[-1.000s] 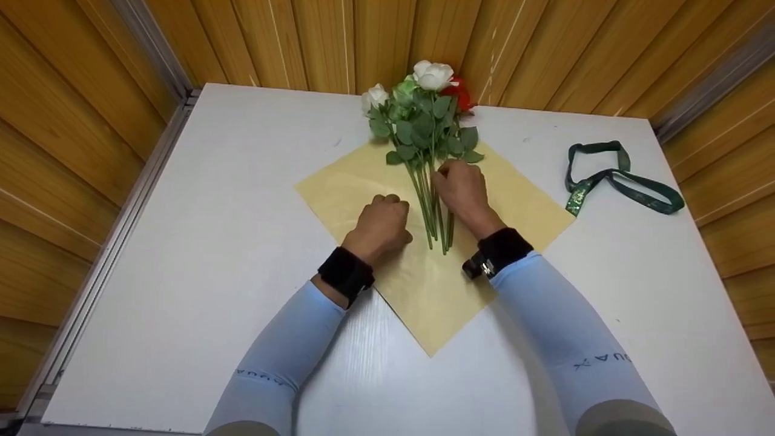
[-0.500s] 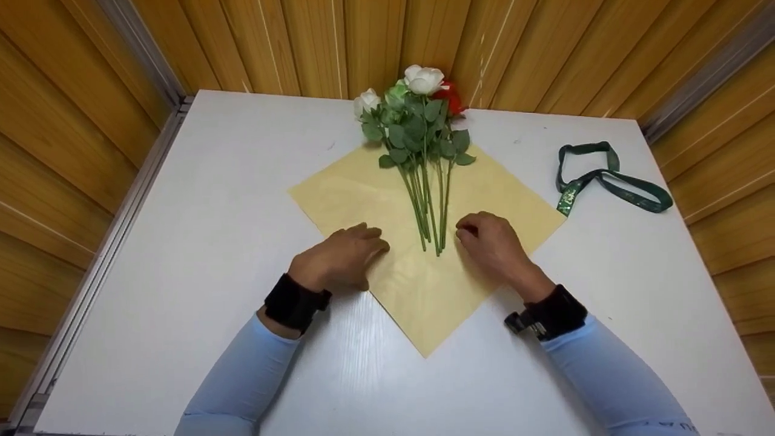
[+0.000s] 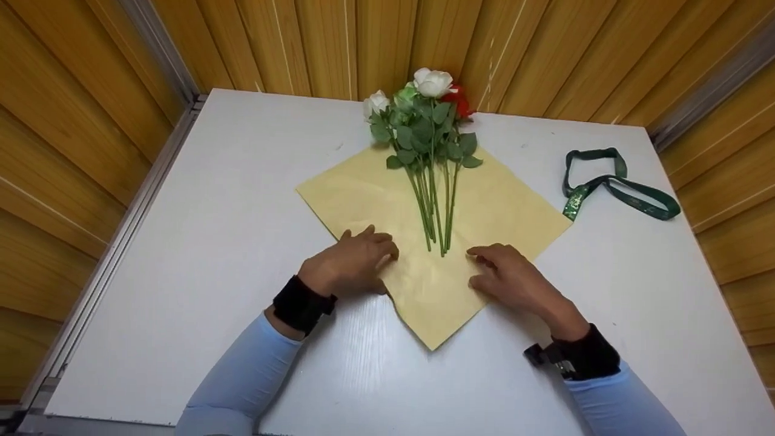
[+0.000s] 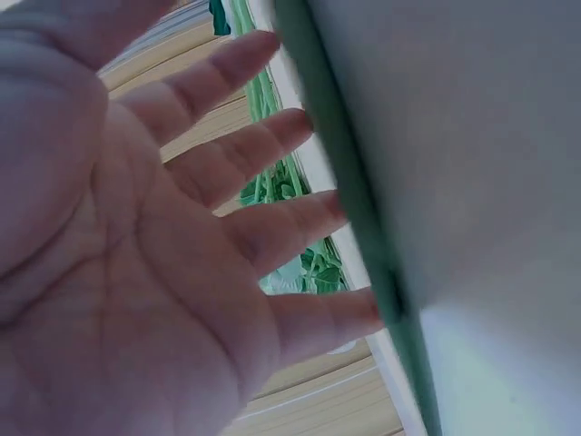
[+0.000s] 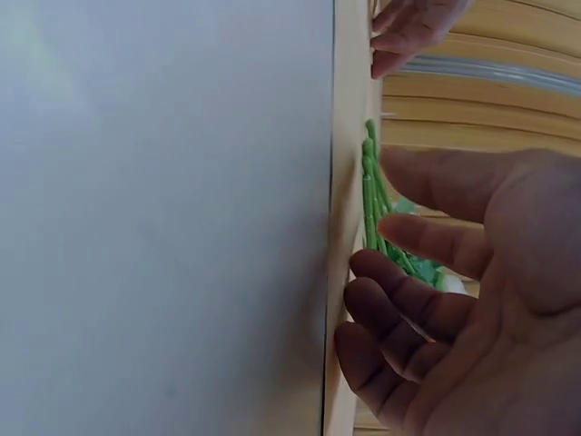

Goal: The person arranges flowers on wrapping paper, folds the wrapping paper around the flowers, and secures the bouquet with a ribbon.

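Observation:
A bunch of roses with long green stems (image 3: pixel 432 203) lies on a square of tan wrapping paper (image 3: pixel 514 203). Its blooms are a white rose (image 3: pixel 433 83), another white one at the left, a green rose (image 3: pixel 404 95) and a red rose (image 3: pixel 460 102). My left hand (image 3: pixel 350 260) is at the paper's lower left edge; in the left wrist view its fingers (image 4: pixel 263 141) are spread, tips on the sheet's edge. My right hand (image 3: pixel 511 275) is over the lower right edge, fingers (image 5: pixel 399 300) loosely bent around nothing, thumb apart.
A looped dark green ribbon (image 3: pixel 642 203) lies right of the paper, one end at its right corner. Everything rests on a white table (image 3: pixel 212 242). Wood-patterned panels (image 3: pixel 327 48) stand behind and at both sides.
My right hand has left the stems and moved down to the paper's lower right edge. My left hand has shifted down and left to the lower left edge. The stems stand slightly farther apart.

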The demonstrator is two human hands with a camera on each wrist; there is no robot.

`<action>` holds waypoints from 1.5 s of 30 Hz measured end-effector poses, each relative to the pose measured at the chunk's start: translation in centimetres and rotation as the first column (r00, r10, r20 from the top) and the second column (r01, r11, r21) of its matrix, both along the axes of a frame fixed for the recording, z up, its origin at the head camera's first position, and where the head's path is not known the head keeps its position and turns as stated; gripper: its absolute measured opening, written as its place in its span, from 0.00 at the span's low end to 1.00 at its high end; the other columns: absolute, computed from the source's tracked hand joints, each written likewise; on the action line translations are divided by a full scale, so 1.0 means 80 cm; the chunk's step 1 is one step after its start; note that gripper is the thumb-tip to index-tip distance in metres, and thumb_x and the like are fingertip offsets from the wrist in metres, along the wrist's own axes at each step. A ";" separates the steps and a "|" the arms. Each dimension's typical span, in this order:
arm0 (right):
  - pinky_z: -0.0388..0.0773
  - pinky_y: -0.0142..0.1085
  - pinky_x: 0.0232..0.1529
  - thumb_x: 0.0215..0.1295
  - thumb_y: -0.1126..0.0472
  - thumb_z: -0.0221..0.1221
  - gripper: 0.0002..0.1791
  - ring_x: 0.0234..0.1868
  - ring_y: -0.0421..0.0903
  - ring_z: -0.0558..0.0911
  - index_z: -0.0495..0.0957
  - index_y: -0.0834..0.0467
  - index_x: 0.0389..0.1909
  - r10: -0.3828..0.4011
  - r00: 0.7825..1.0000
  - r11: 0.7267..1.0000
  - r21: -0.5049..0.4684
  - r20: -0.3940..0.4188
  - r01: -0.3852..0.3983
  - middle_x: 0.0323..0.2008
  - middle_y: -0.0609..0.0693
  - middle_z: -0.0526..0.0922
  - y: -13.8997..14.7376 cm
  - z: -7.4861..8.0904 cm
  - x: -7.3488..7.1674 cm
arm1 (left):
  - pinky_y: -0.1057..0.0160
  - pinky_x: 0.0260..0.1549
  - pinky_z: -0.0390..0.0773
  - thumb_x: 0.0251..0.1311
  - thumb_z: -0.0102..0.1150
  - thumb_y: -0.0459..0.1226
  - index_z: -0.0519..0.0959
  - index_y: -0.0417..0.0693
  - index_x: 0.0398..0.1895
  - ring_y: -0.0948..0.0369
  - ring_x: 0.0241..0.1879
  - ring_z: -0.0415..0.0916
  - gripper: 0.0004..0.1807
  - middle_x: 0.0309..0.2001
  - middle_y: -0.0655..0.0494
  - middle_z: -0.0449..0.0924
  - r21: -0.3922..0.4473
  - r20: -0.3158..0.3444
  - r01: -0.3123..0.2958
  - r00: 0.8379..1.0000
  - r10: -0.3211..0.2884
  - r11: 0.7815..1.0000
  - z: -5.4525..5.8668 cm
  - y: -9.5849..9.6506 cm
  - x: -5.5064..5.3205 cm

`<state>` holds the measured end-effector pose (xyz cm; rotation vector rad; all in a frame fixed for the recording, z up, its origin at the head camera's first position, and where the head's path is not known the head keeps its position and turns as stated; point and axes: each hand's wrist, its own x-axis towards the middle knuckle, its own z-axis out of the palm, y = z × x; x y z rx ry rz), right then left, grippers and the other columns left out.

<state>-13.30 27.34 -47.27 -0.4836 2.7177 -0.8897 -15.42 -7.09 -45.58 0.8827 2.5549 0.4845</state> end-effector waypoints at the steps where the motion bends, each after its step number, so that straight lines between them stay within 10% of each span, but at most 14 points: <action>1: 0.72 0.54 0.65 0.69 0.55 0.69 0.32 0.63 0.57 0.77 0.75 0.59 0.72 0.006 1.000 1.000 -0.013 0.007 -0.005 0.60 0.58 0.82 0.003 0.000 0.003 | 0.24 0.71 0.55 0.61 0.76 0.45 0.83 0.57 0.60 0.38 0.82 0.51 0.24 0.68 0.54 0.75 0.015 -0.008 0.016 1.000 -0.016 1.000 0.000 0.000 -0.001; 8: 0.56 0.63 0.76 0.57 0.43 0.78 0.54 0.80 0.64 0.59 0.63 0.56 0.80 0.131 0.991 0.989 -0.072 0.009 -0.130 0.78 0.61 0.65 0.026 -0.001 0.017 | 0.24 0.71 0.55 0.71 0.62 0.36 0.88 0.53 0.42 0.41 0.73 0.70 0.06 0.56 0.56 0.83 0.157 0.021 0.076 0.997 -0.081 0.985 0.001 -0.008 -0.008; 13: 0.40 0.66 0.80 0.46 0.46 0.83 0.67 0.85 0.65 0.44 0.56 0.56 0.84 0.201 0.978 0.980 -0.016 0.057 -0.201 0.83 0.60 0.55 0.035 -0.001 0.014 | 0.47 0.65 0.74 0.78 0.55 0.36 0.83 0.50 0.46 0.54 0.55 0.82 0.06 0.44 0.57 0.85 0.279 0.009 0.040 0.999 -0.044 0.960 0.000 -0.013 -0.013; 21: 0.55 0.62 0.78 0.65 0.60 0.72 0.36 0.82 0.65 0.57 0.73 0.61 0.73 -0.037 0.998 0.998 -0.041 0.048 0.039 0.78 0.63 0.65 0.047 -0.007 -0.006 | 0.60 0.42 0.73 0.84 0.45 0.42 0.74 0.51 0.46 0.60 0.37 0.72 0.09 0.36 0.58 0.75 0.361 -0.029 -0.114 0.991 0.134 0.926 -0.001 -0.018 -0.019; 25: 0.73 0.49 0.60 0.70 0.59 0.69 0.11 0.58 0.57 0.78 0.86 0.61 0.47 -0.162 0.987 0.981 -0.106 -0.004 0.161 0.51 0.59 0.84 0.048 -0.008 -0.032 | 0.59 0.39 0.73 0.84 0.46 0.42 0.73 0.48 0.46 0.59 0.34 0.71 0.10 0.31 0.58 0.71 0.348 -0.019 -0.236 0.966 0.259 0.907 -0.004 -0.016 -0.031; 30: 0.66 0.36 0.31 0.73 0.53 0.66 0.19 0.32 0.47 0.70 0.71 0.57 0.27 -0.292 0.954 0.952 -0.074 0.063 0.296 0.25 0.47 0.67 0.042 -0.005 -0.059 | 0.57 0.37 0.72 0.82 0.50 0.48 0.74 0.46 0.49 0.56 0.32 0.72 0.15 0.32 0.54 0.76 0.291 0.051 -0.362 0.930 0.364 0.885 -0.006 -0.010 -0.050; 35: 0.66 0.37 0.30 0.73 0.55 0.65 0.19 0.30 0.47 0.69 0.71 0.58 0.26 -0.303 0.950 0.952 -0.019 0.070 0.305 0.24 0.47 0.65 0.034 -0.001 -0.061 | 0.57 0.40 0.74 0.69 0.67 0.55 0.76 0.49 0.54 0.56 0.39 0.77 0.23 0.41 0.53 0.83 0.284 0.215 -0.382 0.919 0.329 0.880 -0.008 -0.015 -0.052; 40: 0.66 0.38 0.30 0.72 0.55 0.65 0.18 0.30 0.49 0.70 0.71 0.58 0.26 -0.337 0.939 0.941 0.031 0.062 0.336 0.24 0.47 0.64 0.030 0.002 -0.055 | 0.60 0.36 0.68 0.68 0.69 0.46 0.79 0.49 0.34 0.59 0.33 0.69 0.13 0.30 0.59 0.73 0.270 0.157 -0.349 0.935 0.317 0.897 -0.011 -0.015 -0.053; 45: 0.68 0.40 0.34 0.71 0.53 0.65 0.17 0.34 0.52 0.75 0.76 0.60 0.29 -0.333 0.942 0.939 0.104 0.027 0.329 0.26 0.51 0.73 0.025 0.003 -0.051 | 0.61 0.30 0.63 0.65 0.72 0.44 0.74 0.50 0.22 0.60 0.28 0.61 0.19 0.23 0.62 0.60 0.164 0.157 -0.427 0.901 0.403 0.889 -0.009 -0.010 -0.053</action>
